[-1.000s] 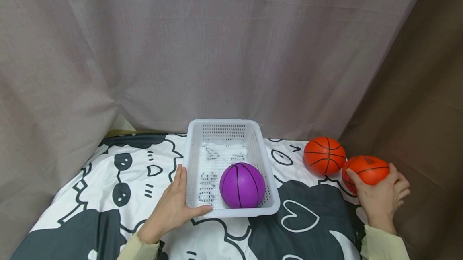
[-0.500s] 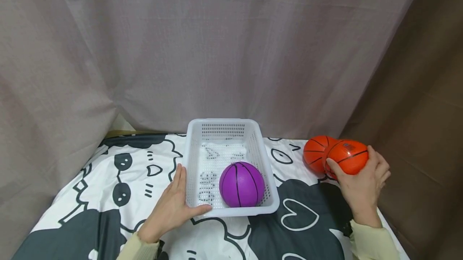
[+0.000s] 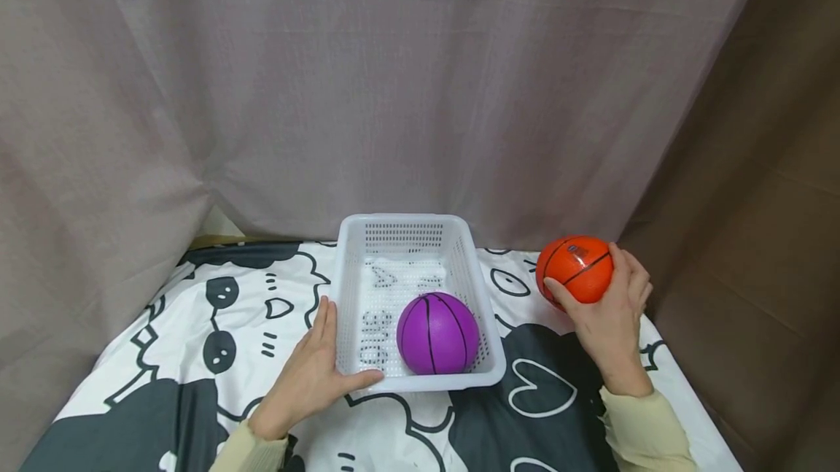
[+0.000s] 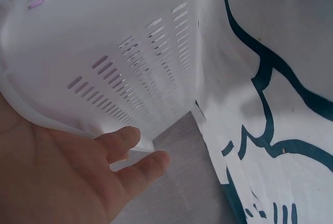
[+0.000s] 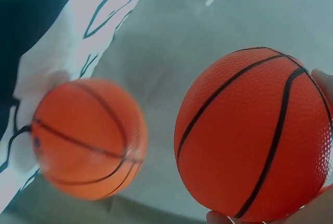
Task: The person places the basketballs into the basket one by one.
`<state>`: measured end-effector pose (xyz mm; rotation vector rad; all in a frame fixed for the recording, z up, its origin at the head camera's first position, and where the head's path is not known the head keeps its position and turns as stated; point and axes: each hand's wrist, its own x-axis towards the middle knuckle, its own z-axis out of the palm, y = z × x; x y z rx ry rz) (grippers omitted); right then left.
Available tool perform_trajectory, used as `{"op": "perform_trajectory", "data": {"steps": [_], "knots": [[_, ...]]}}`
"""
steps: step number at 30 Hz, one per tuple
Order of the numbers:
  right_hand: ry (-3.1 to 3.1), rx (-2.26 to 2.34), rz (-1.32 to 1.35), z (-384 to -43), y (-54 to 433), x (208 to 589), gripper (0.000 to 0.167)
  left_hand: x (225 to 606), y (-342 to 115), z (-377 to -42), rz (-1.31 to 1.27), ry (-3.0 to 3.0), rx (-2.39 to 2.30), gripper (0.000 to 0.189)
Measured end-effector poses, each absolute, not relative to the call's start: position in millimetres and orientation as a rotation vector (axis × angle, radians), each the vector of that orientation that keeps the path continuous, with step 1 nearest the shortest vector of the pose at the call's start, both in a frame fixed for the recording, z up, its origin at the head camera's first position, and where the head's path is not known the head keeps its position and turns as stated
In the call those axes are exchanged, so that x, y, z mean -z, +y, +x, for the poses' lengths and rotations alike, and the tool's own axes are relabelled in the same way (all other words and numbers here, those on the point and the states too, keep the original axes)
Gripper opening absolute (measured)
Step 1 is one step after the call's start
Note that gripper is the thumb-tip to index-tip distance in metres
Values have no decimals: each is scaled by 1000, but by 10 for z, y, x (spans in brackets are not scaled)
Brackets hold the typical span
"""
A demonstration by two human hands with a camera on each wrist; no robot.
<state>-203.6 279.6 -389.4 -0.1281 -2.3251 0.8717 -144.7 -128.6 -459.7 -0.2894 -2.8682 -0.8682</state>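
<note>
My right hand point(image 3: 610, 322) grips an orange mini basketball point(image 3: 572, 268), thumb on its near side and fingers round its right. In the right wrist view this held ball point(image 5: 250, 135) is large at the right, and a second orange basketball point(image 5: 88, 141) sits apart from it on the cloth. From the head view that second ball is hidden behind the held one. My left hand point(image 3: 305, 373) rests at the near left corner of a white perforated basket point(image 3: 426, 384), fingers straight along its outer side and thumb across the near rim. A purple basketball point(image 3: 437, 335) lies in the basket's near right part.
A black-and-white cartoon-print cloth point(image 3: 246, 326) covers the surface beneath everything. Grey-brown curtain fabric point(image 3: 420, 93) hangs close behind the basket, and a darker brown drape point(image 3: 755, 275) borders the right side.
My right hand has lifted the orange basketball and carried it leftward, across in front of the second one, which it now covers in the head view. The left hand and basket have stayed put.
</note>
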Motion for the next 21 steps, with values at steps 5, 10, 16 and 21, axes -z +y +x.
{"op": "perform_trajectory", "data": {"steps": [5,10,16,21], "knots": [[-2325,-867,-8,-2139,2612,3847,98,4595,-1289,-1454,-295,-2860,872,134],[-2348,-847,109,-2259,2414,3822,98,4611,-1293,-1458,-306,-2842,882,134],[-2371,-835,177,-2352,2252,3798,99,4617,-1291,-1467,-315,-2838,884,136],[-2417,-820,203,-2406,2183,3791,101,4619,-1288,-1467,-308,-2839,885,134]]}}
